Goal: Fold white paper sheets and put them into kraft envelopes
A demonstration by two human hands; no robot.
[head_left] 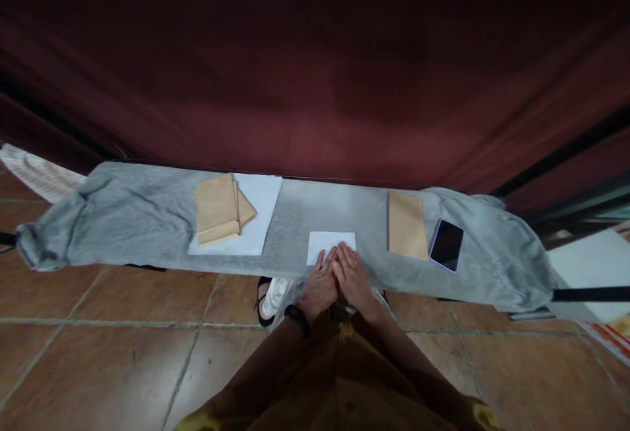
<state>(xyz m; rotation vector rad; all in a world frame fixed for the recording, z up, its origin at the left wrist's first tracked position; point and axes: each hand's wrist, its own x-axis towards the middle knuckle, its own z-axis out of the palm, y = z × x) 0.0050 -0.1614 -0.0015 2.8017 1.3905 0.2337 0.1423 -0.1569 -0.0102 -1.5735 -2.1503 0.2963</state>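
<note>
A small white sheet of paper, perhaps folded, lies at the middle of the grey cloth close to the front edge. My left hand rests flat on its lower part, fingers stretched forward and a dark band on the wrist. Beside it, touching at the fingertips, my right hand presses flat on the same paper with its fingers extended. Neither hand grips anything. The part of the paper under my fingers is hidden.
Several brown envelopes lie on larger white sheets to the left. On the right are a stack of brown envelopes and a phone. Grey cloth covers the narrow table; a dark red curtain hangs behind.
</note>
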